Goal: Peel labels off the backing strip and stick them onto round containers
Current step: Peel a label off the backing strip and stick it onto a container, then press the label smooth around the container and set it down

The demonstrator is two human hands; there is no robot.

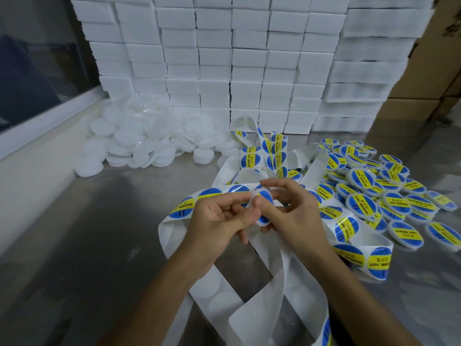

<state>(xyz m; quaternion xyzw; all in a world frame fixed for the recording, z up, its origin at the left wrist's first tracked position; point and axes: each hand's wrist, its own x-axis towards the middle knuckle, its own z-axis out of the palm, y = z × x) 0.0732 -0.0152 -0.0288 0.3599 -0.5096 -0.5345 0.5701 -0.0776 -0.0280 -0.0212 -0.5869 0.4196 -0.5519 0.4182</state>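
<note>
Head | left hand (219, 218) pinches backing strip (259, 275) | right hand (291, 211) pinches label (265, 197)

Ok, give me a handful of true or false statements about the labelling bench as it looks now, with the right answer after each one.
1. The pile of plain white round containers lies on the left side of the metal table. True.
2. The finished containers with blue and yellow labels are heaped on the right. True.
3. Both hands are idle and flat on the table. False: the left hand and right hand meet over a labelled round container above the white backing strip, each with a grip on it.
4. The white foam blocks are stacked against the back. True.
5. The backing strip is neatly rolled on a spool. False: it lies in loose loops.
</note>
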